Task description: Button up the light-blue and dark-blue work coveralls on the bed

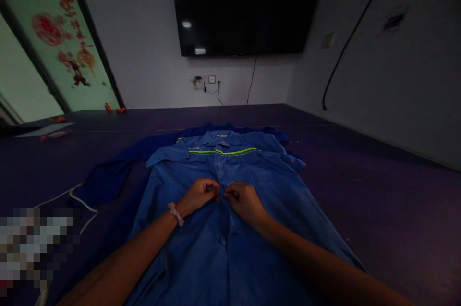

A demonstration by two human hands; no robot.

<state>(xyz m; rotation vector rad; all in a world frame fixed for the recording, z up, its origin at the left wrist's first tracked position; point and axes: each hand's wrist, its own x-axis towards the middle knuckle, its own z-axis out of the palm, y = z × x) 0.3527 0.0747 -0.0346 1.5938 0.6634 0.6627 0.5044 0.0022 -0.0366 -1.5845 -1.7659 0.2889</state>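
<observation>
A blue short-sleeved work shirt lies front up, its collar away from me and a yellow-green stripe across the chest. My left hand pinches the left side of its front opening, with a pink scrunchie round the wrist. Just across the opening, my right hand pinches the other edge, fingertips close to those of the left. Whatever lies between the fingertips is too small and dark to make out. Lower on the front, a button shows. A darker blue long-sleeved garment lies beneath the shirt.
The garments rest on a dark purple surface. A white cord lies at the left, near a blurred-out patch. Orange items stand at the far left edge. On the wall hang a black screen and a dark cable.
</observation>
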